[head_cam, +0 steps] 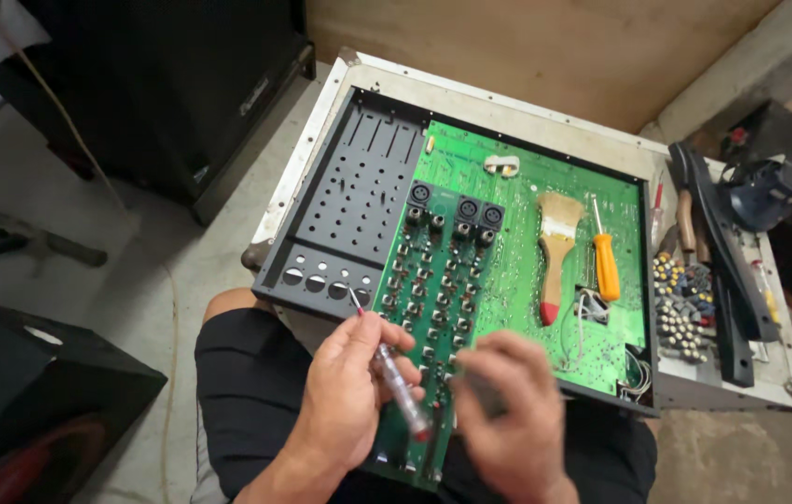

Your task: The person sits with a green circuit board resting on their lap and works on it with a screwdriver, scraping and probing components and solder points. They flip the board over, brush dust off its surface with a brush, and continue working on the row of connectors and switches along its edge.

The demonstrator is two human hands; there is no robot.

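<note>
A slim tester screwdriver (394, 371) with a clear handle and a red end cap is gripped in the left hand (349, 397), the fingers closed round the handle and the thin blade pointed up toward the near-left corner of the open chassis (317, 201). The tip lies just beside the row of round holes (326, 283) in the black panel, apparently held there to be ready for use. The right hand (508, 420) is blurred; its fingers are curled down onto a narrow green circuit board (438, 308) studded with rows of black jack sockets, probably to steady it, though whether anything is pinched between them cannot be told. This narrow board lies tilted across the near edge of the chassis and over the person's lap.

Inside the chassis a large green main board (527, 233) is seated flat. A paintbrush (556, 252) with a wooden handle and a yellow-handled screwdriver (605, 261) are laid on it side by side, within easy reach. Along the right edge of the metal case, a cluster of small coloured knobs (682, 303) is gathered together, with a long black strip (722, 271) beside it. A black speaker cabinet (149, 93) stands beyond the far-left corner.
</note>
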